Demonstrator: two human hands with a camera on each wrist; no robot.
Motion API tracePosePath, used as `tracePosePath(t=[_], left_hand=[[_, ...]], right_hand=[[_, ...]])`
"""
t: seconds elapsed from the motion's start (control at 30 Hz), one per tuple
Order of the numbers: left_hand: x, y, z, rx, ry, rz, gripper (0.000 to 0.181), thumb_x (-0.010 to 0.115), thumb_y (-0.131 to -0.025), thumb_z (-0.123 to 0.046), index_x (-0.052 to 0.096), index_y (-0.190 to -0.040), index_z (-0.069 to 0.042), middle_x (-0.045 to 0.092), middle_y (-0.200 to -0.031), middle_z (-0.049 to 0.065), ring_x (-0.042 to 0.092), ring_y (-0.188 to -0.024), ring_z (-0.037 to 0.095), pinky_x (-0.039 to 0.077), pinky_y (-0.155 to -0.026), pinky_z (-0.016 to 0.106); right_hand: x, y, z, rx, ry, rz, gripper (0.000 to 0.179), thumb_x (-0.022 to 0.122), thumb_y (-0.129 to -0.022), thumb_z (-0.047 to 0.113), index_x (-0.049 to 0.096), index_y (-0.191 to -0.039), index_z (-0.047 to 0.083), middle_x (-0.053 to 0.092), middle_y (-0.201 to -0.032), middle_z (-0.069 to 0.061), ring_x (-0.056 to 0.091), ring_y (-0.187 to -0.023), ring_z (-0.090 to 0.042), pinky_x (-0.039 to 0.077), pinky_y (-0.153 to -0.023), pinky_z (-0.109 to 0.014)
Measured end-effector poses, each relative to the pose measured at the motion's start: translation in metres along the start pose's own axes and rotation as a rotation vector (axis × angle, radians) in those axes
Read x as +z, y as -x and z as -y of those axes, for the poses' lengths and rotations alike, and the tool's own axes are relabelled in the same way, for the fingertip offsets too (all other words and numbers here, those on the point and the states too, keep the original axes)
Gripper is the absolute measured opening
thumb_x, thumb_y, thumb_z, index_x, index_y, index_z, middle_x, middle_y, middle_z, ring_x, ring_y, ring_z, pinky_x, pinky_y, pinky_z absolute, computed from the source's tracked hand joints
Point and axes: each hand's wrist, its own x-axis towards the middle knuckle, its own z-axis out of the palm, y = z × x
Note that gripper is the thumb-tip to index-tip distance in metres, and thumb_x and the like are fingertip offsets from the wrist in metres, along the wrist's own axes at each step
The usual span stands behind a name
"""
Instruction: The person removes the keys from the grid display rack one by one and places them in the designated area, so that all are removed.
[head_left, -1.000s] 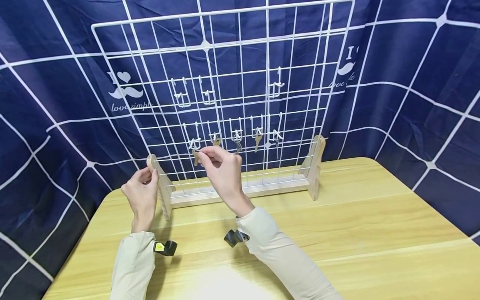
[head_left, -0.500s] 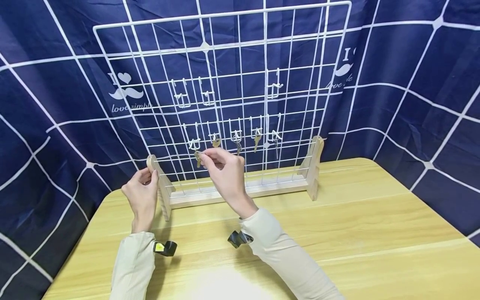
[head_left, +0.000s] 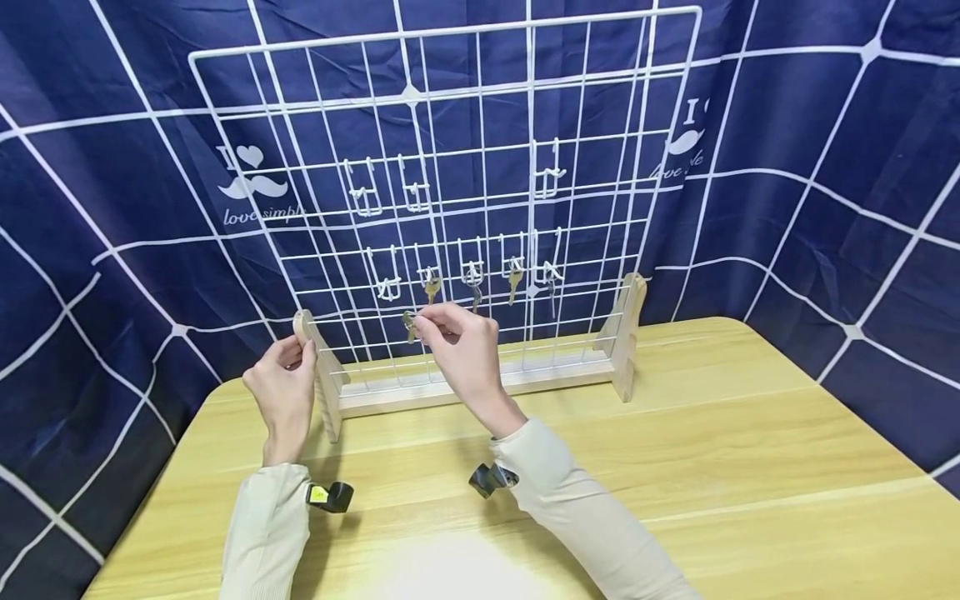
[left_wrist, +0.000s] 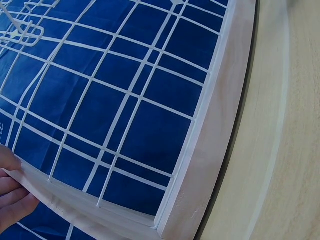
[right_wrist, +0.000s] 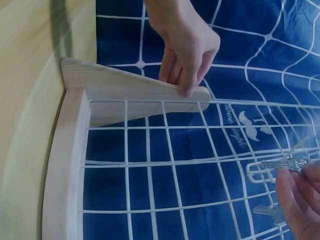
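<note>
In the head view my right hand (head_left: 467,354) pinches a small key (head_left: 409,327) between thumb and fingers, in front of the white wire grid. The same key (right_wrist: 278,164) shows silvery in the right wrist view, with what looks like a ring at the fingertips. Just above it, the lower-left hook (head_left: 388,289) bears nothing. Other keys hang along that lower row, among them a brass key (head_left: 432,288) and another brass key (head_left: 514,283). My left hand (head_left: 285,392) grips the top of the stand's left wooden end piece (head_left: 324,367); its fingers (left_wrist: 17,202) also show in the left wrist view.
The wire grid (head_left: 480,150) stands upright in a wooden base (head_left: 525,382) on the wooden table (head_left: 720,450). Several hooks, such as the upper-right hook (head_left: 550,173), hang on the upper row. A dark blue curtain (head_left: 825,167) closes off the back and sides.
The key in my right hand has come away from the lower-left hook and moved right and slightly down. My left hand has stayed on the end piece.
</note>
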Motion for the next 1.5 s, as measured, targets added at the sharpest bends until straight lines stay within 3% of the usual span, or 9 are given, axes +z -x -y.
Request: tracePosePath(t=[0.27,0.57,0.93,1.1,1.33,1.5], left_hand=[[0.002,0.0,0.0,-0.004,0.002,0.004,0.017,0.068,-0.083,-0.002,0.071,-0.094,0.011,0.071,-0.082,0.024,0.046,-0.064,-0.026,0.037,-0.061,0.0],[0.001,-0.001,-0.001,-0.003,0.0,0.003,0.018,0.068,-0.083,-0.002,0.071,-0.094,0.012,0.071,-0.083,0.024,0.046,-0.065,-0.026,0.036,-0.062,0.0],[0.0,0.0,-0.002,-0.009,0.008,0.008,0.018,0.068,-0.083,-0.002,0.07,-0.095,0.012,0.071,-0.083,0.025,0.046,-0.064,-0.026,0.037,-0.061,0.0],[0.0,0.0,-0.002,-0.008,0.006,0.01,0.019,0.068,-0.084,-0.003,0.07,-0.094,0.012,0.071,-0.084,0.025,0.046,-0.065,-0.026,0.038,-0.062,0.0],[0.0,0.0,-0.002,-0.011,0.011,0.013,0.019,0.068,-0.083,-0.003,0.07,-0.095,0.013,0.07,-0.084,0.025,0.046,-0.065,-0.027,0.038,-0.061,0.0],[0.0,0.001,-0.001,-0.005,0.003,0.01,0.019,0.068,-0.083,-0.003,0.07,-0.095,0.012,0.071,-0.084,0.024,0.046,-0.065,-0.027,0.037,-0.062,0.0]], right_hand=[[-0.003,0.004,-0.008,0.082,0.007,0.02,0.007,0.069,-0.087,0.006,0.073,-0.088,0.0,0.073,-0.078,-0.008,0.068,-0.068,-0.013,0.055,-0.063,-0.023],[-0.005,0.009,-0.019,0.18,-0.016,0.046,0.006,0.07,-0.087,0.007,0.072,-0.087,0.002,0.073,-0.077,-0.007,0.068,-0.066,-0.021,0.054,-0.062,-0.025],[-0.004,0.014,-0.03,0.356,-0.19,0.071,0.01,0.071,-0.085,0.004,0.07,-0.088,-0.005,0.072,-0.082,-0.018,0.07,-0.07,-0.03,0.057,-0.066,-0.031],[-0.003,0.016,-0.035,0.399,-0.223,0.08,0.01,0.07,-0.086,0.003,0.069,-0.09,-0.007,0.072,-0.083,-0.02,0.07,-0.069,-0.026,0.057,-0.065,-0.032],[-0.004,0.019,-0.041,0.525,-0.317,0.094,0.013,0.068,-0.085,-0.003,0.066,-0.093,-0.013,0.07,-0.085,-0.023,0.069,-0.067,-0.019,0.057,-0.067,-0.034],[-0.002,0.022,-0.046,0.583,-0.322,0.11,0.012,0.067,-0.085,-0.005,0.065,-0.093,-0.014,0.069,-0.084,-0.023,0.067,-0.064,-0.014,0.057,-0.068,-0.034]])
